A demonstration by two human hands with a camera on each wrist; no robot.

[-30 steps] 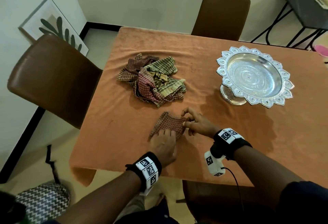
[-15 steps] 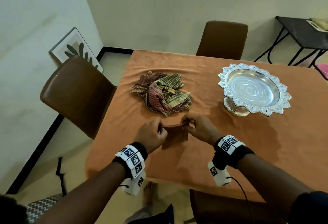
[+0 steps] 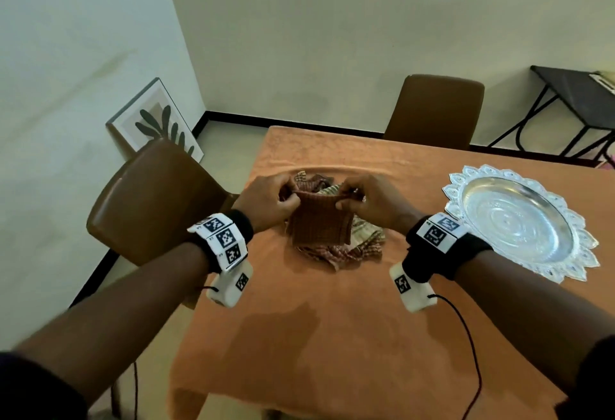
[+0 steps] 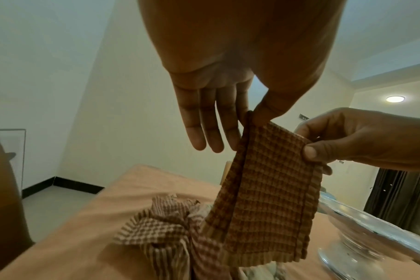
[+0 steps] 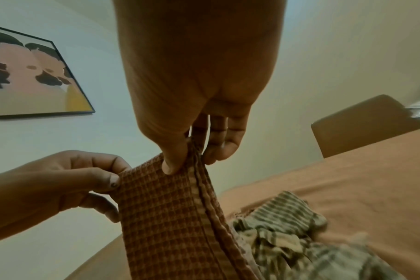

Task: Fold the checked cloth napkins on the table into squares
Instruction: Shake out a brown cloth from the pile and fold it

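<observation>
Obs.: The person holds one folded napkin [image 3: 318,221] in the air, above the tabletop [image 3: 332,336] and in front of the pile of unfolded napkins [image 3: 342,246]. It hangs as a small, roughly square panel of brown check.

Left hand [image 3: 266,203]: grip is a pinch of thumb and forefinger on the upper left corner. In the left wrist view the other fingers [image 4: 204,125] extend straight down, clear of the cloth.

Right hand [image 3: 372,201]: grip is a matching pinch on the upper right corner; the thumb [image 5: 173,161] presses the front face, with fingers behind.

Why held so (judgement): pinching both top corners lets the cloth's own weight pull the layers straight. The stacked hems [image 5: 204,189] show along the right edge, so the person can check that the layers line up. Lifting it also keeps the fold clear of the loose pile beneath.

Placement: the pile sits toward the far left-centre of the tabletop, within reach of both hands. The silver pedestal tray [image 3: 519,220] stands to the right, apart from the pile, with nothing in it. It may be meant for finished squares; this cannot be confirmed.

Status (judgement): this napkin looks close to finished; the pile is not yet folded.

Risk: a light pinch on several layers may let an inner layer slip.
</observation>
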